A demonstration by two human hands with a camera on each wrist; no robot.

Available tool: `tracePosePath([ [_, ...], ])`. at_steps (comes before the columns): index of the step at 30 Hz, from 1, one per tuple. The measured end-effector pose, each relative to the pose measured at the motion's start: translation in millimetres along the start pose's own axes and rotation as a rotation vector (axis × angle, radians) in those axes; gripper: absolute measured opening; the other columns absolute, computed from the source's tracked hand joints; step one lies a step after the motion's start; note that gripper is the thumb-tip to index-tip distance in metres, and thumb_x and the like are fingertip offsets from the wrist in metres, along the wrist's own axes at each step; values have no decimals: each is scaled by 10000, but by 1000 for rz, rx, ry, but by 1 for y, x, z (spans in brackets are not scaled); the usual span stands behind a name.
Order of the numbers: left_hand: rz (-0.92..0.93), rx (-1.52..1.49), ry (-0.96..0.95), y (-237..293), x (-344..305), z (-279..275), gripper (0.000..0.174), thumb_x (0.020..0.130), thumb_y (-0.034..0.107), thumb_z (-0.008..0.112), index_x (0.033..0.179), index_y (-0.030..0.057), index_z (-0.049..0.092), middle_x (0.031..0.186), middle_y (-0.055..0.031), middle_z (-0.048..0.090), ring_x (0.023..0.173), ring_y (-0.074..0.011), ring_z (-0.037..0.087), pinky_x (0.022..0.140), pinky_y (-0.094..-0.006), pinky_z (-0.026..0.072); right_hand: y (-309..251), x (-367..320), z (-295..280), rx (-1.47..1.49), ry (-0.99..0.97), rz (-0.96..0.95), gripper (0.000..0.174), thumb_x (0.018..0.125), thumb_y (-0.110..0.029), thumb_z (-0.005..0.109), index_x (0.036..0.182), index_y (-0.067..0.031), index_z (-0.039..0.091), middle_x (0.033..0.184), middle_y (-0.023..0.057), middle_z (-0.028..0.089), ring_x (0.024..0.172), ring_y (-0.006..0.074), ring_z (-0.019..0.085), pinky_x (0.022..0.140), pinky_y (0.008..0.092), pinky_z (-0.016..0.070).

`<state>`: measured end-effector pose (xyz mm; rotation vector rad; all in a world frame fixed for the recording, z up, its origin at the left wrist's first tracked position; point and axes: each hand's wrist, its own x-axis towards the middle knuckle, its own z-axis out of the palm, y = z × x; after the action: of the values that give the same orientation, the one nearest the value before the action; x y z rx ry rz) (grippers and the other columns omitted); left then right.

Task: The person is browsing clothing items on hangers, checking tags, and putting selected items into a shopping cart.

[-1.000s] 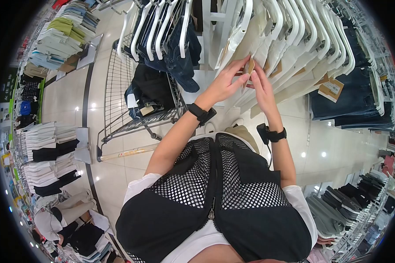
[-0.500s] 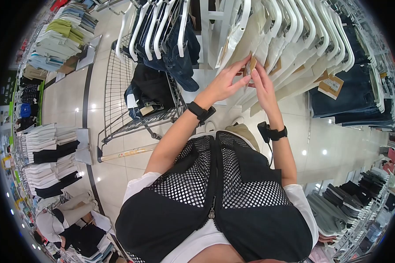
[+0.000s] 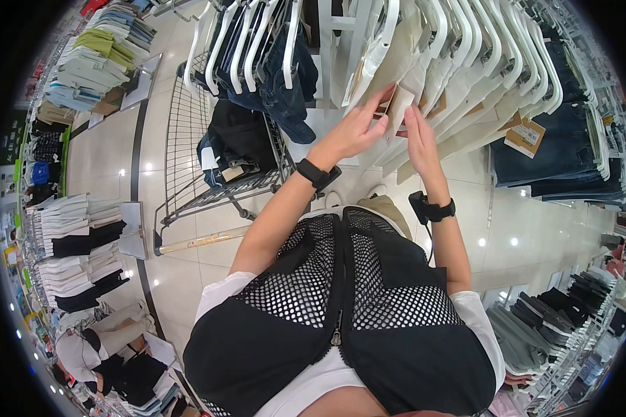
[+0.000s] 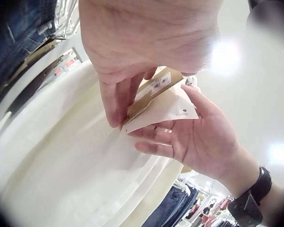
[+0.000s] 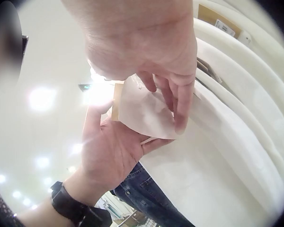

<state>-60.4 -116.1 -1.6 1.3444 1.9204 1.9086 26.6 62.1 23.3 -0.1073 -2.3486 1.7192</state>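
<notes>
A folded hang tag (image 3: 400, 103) on white trousers (image 3: 386, 73) lies between both hands, one leaf spread from the other. Its brown leaf (image 4: 154, 97) carries a barcode sticker in the left wrist view; the other leaf (image 5: 144, 106) is off-white. My left hand (image 3: 355, 132) pinches the tag from the left, fingertips at its brown side. From the right, my right hand (image 3: 422, 142) holds the off-white leaf, with the thumb at its edge and fingers behind. The trousers hang right behind the hands.
More white trousers hang on white hangers (image 3: 476, 42) to the right, with dark jeans (image 3: 264, 90) on the left. Below those jeans stands a wire shopping cart (image 3: 181, 139) holding dark clothes (image 3: 240, 135). Clothing displays (image 3: 83, 222) line the left side.
The tag has been spread, so its off-white inner face now shows where mainly brown showed before. My fingertips have moved slightly apart.
</notes>
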Motion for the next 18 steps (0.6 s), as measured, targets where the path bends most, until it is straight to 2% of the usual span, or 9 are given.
tracePosePath([
  [2, 5, 49, 33, -1, 0, 0, 656, 1104, 260, 503, 1680, 35, 284, 1509, -321, 574, 1326, -470, 625, 1140, -478, 467, 0, -1, 0, 14, 3, 0, 566, 1175, -396, 465, 1560, 17, 503, 1266, 142, 703, 1095, 217, 681, 946, 401, 620],
  [6, -32, 7, 67, 0, 1, 3, 635, 1105, 262, 503, 1662, 20, 318, 1490, -318, 591, 1332, -470, 621, 1137, -473, 469, -3, -1, 1, -16, 9, -9, 541, 1157, -337, 513, 1582, -4, 482, 1324, 178, 698, 1137, 256, 698, 935, 394, 612],
  [8, -55, -50, 74, 1, 1, 4, 639, 1095, 267, 537, 1645, 5, 343, 1494, -307, 591, 1316, -456, 632, 1113, -467, 489, -6, -4, 5, -188, 21, -132, 569, 1118, -246, 561, 1632, -44, 422, 1447, 219, 651, 1222, 314, 704, 946, 398, 594],
  [9, -56, -50, 74, 1, 2, 4, 639, 1095, 267, 537, 1645, 5, 343, 1494, -307, 591, 1316, -456, 632, 1113, -467, 489, -10, -5, 6, -188, 22, -131, 569, 1118, -246, 561, 1632, -44, 422, 1447, 219, 651, 1222, 314, 704, 946, 398, 594],
  [11, -22, -26, 57, 0, 3, 5, 672, 1077, 282, 590, 1641, 9, 349, 1510, -295, 582, 1295, -424, 644, 1071, -456, 515, -18, -6, 8, -173, -11, -98, 637, 1074, -163, 572, 1670, -84, 362, 1554, 245, 574, 1331, 381, 658, 1011, 421, 555],
  [12, -23, -27, 55, -2, 2, 6, 672, 1077, 282, 590, 1641, 9, 349, 1510, -295, 582, 1295, -424, 644, 1071, -456, 515, -14, -6, 7, -172, -9, -97, 637, 1074, -163, 572, 1670, -84, 362, 1554, 245, 574, 1331, 381, 658, 1011, 421, 555],
  [14, 39, 20, 79, -8, 3, 8, 749, 1068, 337, 639, 1659, 5, 322, 1518, -236, 581, 1299, -327, 620, 1070, -424, 515, -4, -4, 4, -278, -18, -181, 642, 1064, -108, 527, 1679, -86, 343, 1571, 254, 548, 1380, 412, 616, 1093, 438, 501],
  [18, -22, 2, 73, -14, 2, 6, 796, 1035, 352, 687, 1660, 19, 324, 1488, -211, 586, 1297, -305, 596, 1048, -408, 512, -1, -3, 3, -304, -12, -168, 636, 1055, -70, 474, 1678, -85, 345, 1571, 274, 536, 1396, 427, 593, 1138, 431, 461],
])
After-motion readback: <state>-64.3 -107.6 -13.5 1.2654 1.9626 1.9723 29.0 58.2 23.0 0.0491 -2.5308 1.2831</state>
